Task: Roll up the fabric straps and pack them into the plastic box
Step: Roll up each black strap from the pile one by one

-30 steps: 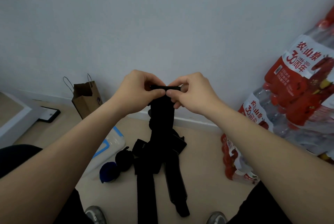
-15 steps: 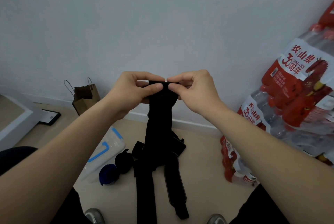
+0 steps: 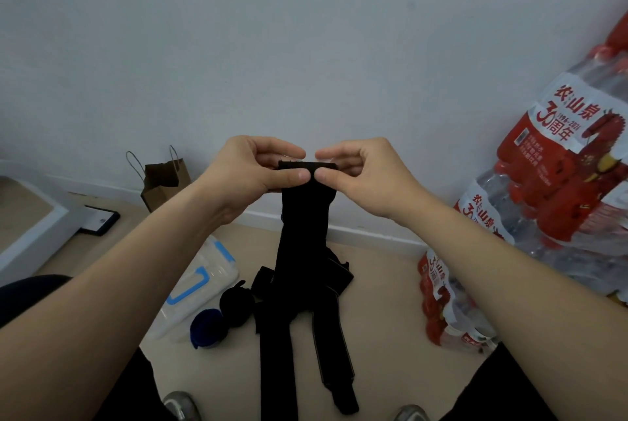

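Both hands raised in front of the wall. Left hand [image 3: 248,172] and right hand [image 3: 360,176] each pinch the top edge of a black fabric strap [image 3: 302,217] between thumb and curled forefinger, thumb tips almost touching. The strap hangs straight down to the floor [image 3: 384,335], onto a heap of loose black straps [image 3: 326,318]. Clear plastic box [image 3: 204,281] with blue clips lies on the floor to the left, partly behind the left forearm. A black roll [image 3: 236,305] and a blue roll [image 3: 205,332] sit just beside it.

Beige floor [image 3: 380,335] bears plastic box [image 3: 204,281], straps [image 3: 334,335] (black), paper bag [image 3: 163,183].
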Demonstrator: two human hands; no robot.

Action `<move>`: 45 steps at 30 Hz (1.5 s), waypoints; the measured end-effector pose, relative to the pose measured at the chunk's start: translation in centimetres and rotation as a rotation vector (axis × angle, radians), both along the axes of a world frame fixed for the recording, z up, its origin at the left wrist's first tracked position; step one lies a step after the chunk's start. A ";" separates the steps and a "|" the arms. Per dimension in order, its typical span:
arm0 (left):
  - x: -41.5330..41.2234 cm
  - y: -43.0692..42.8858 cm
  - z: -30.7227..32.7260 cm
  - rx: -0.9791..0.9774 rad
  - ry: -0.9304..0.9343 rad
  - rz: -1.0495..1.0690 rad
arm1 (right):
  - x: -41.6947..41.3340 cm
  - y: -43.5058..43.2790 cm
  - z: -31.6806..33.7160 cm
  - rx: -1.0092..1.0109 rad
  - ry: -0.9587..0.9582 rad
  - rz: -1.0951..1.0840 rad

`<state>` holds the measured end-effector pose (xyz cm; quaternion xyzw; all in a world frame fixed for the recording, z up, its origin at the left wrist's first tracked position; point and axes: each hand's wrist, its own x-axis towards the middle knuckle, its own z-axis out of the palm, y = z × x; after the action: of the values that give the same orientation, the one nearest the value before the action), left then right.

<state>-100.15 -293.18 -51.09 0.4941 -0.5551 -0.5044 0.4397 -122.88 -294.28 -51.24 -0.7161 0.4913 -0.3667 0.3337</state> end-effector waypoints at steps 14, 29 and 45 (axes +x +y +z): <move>0.0 0.7 0.4 -0.065 -0.222 -0.041 | 0.9 0.0 -0.1 0.082 -0.111 0.011; 0.3 0.2 -0.2 0.081 -0.091 -0.120 | 0.9 -0.5 0.0 0.021 -0.074 -0.011; 0.8 0.3 0.0 0.213 -0.100 -0.162 | 0.9 0.1 0.1 0.029 0.051 0.025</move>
<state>-99.36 -292.83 -51.04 0.5161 -0.5577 -0.5690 0.3143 -122.02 -294.22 -51.15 -0.7264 0.4958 -0.3371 0.3361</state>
